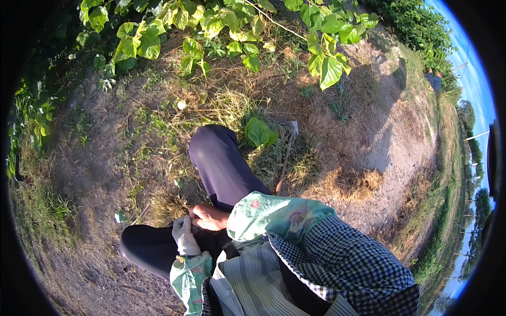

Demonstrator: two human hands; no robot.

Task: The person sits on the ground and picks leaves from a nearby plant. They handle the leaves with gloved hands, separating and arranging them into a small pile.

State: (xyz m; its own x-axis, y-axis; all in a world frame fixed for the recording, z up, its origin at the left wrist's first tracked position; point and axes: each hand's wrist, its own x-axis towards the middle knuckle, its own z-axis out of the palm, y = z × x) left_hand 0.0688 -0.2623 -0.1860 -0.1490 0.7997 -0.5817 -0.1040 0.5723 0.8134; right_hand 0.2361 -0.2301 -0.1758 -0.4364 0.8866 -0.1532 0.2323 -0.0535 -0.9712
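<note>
My left hand (185,238) wears a pale glove and is drawn in between my bent knees. Against its fingertips rests my bare right hand (210,217), its fingers curled. The fingers of both meet, and whatever may be pinched between them is hidden. Both forearms are covered by green patterned sleeves (272,215). Just beyond the hands stands a tuft of dry grass (169,208). To the right of my knee (215,138) lies a hand tool with a wooden handle (283,173) and a grey metal blade (293,128). Beside it is a broad green leaf (257,132).
Leafy branches (330,67) hang across the top of the view. Cut dry grass (355,181) and weeds cover parts of the bare soil (99,166). Far right, a partly hidden person (434,80) is near the bushes. A grassy strip (446,189) runs along the right.
</note>
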